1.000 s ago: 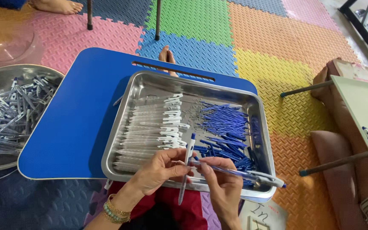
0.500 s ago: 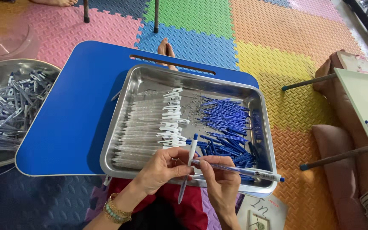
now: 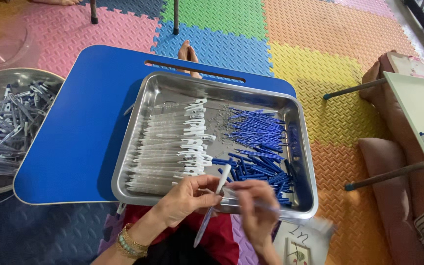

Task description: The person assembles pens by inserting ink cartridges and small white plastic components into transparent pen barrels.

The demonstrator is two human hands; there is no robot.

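Clear pen barrel with white cap (image 3: 212, 206), pinched upright-tilted in left hand (image 3: 185, 198) over the near edge of the metal tray (image 3: 172, 88), cap end toward the tray, lower end hanging past the rim above red cloth. Left fingers curled tight around the barrel's middle; beaded bracelet (image 3: 129, 243) on that wrist. Right hand (image 3: 253, 211) just beside, fingers closed on a thin blue-tipped pen part (image 3: 263, 206), blurred, so exact grip hard to tell. Inside the tray: rows of clear barrels with white clips (image 3: 172, 147) along the left half, heap of blue refills (image 3: 256, 147) on the right half, a scatter of tiny springs between them near the far edge. Tray resting on a blue lap table (image 3: 74, 122), toward its right and near edges. Round metal bowl of finished pens (image 3: 6, 122) off the table's left edge. Coloured foam floor mat (image 3: 320, 39) beneath everything. Pale green tray on thin legs (image 3: 418, 108) at far right, well apart.
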